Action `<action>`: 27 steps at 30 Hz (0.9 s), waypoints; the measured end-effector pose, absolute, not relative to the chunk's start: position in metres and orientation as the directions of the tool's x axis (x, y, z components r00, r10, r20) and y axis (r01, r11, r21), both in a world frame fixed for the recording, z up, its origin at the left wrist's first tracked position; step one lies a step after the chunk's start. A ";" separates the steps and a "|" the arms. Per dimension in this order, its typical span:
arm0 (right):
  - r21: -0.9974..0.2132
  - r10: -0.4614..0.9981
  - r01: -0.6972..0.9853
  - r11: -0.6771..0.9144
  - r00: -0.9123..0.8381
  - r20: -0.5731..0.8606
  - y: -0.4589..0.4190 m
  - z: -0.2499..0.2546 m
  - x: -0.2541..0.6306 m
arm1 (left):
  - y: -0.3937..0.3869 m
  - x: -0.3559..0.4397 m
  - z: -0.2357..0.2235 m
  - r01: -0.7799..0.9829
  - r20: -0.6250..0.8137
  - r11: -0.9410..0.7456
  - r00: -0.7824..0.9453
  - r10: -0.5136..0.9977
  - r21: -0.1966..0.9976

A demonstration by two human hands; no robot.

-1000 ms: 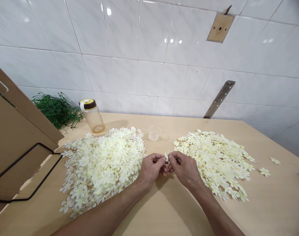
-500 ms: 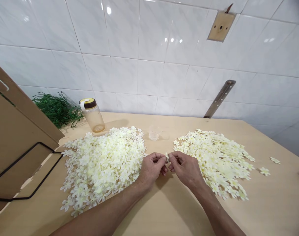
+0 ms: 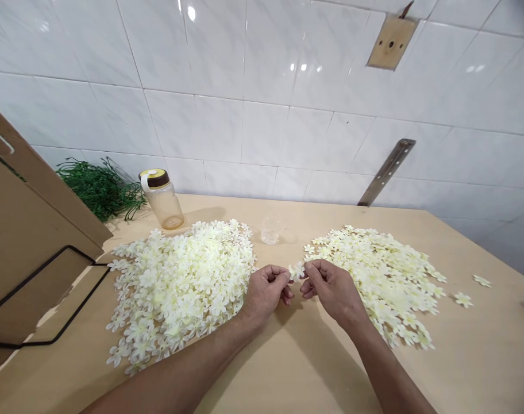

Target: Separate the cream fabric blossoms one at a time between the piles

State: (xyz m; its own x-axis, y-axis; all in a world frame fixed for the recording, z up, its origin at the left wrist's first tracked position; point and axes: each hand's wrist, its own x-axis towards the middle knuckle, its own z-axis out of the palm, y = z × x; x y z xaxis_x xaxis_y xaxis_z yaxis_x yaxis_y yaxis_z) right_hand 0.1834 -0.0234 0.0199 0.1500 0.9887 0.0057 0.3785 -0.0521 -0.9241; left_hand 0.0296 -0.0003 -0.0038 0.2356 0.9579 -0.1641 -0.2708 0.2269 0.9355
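Between my two hands is a small cream-white artificial flower, its petals showing in the gap. My left hand pinches its left side with thumb and forefinger. On the other side my right hand pinches its right edge, the remaining fingers curled. A thick heap of pale artificial flowers lies just left of my left hand. To the right, a flatter pile of yellowish-white flowers spreads beside my right hand.
A small clear cup stands behind my hands. At the back left are a bottle with a yellow-brown lid and green artificial stems. A cardboard box and a black wire frame take up the left. Two loose flowers lie far right.
My right hand has moved slightly right, away from my left, and more of the flower between them now shows. The view has shifted a little.
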 end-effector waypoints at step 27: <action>-0.659 0.894 0.679 0.325 0.006 0.448 -0.037 0.028 0.180 | 0.001 0.028 -0.005 -0.298 -0.166 0.235 0.239 0.957 0.925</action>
State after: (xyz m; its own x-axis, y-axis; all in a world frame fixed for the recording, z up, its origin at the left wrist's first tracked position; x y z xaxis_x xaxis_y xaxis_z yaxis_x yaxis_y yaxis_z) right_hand 0.1800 -0.0366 0.0278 0.0063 0.8939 0.4482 0.6786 0.3254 -0.6585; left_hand 0.0283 0.0006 -0.0045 0.2394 0.9567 -0.1658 -0.2975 0.2348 0.9254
